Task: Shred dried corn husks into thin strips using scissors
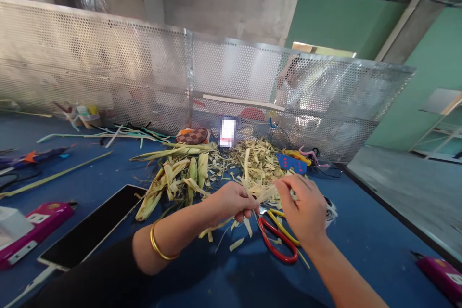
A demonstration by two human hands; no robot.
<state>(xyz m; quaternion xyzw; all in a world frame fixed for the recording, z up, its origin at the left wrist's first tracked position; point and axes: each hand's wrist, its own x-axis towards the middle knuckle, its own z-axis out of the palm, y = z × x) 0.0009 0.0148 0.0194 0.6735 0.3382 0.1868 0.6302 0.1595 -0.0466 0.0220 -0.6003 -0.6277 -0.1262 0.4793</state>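
A pale strip of dried corn husk (266,194) is stretched between my two hands above the blue table. My left hand (236,201) pinches its near end, fingers curled. Over to the right, my right hand (305,207) closes thumb and fingers on the other end. Just below them lie red-handled scissors (277,246) and a yellow-handled tool (283,227), partly hidden by my hands. Beyond, a heap of husk scraps (262,161) spreads out, and a pile of whole husks (173,178) lies to its left. Small husk bits are scattered under my left hand.
A tablet or large phone (96,224) on a cable and a magenta power strip (39,231) lie left. Another power strip (442,274) sits far right. A perforated metal panel (234,72) closes off the back. A checkered pouch (193,136) and blue piece (292,163) lie before it.
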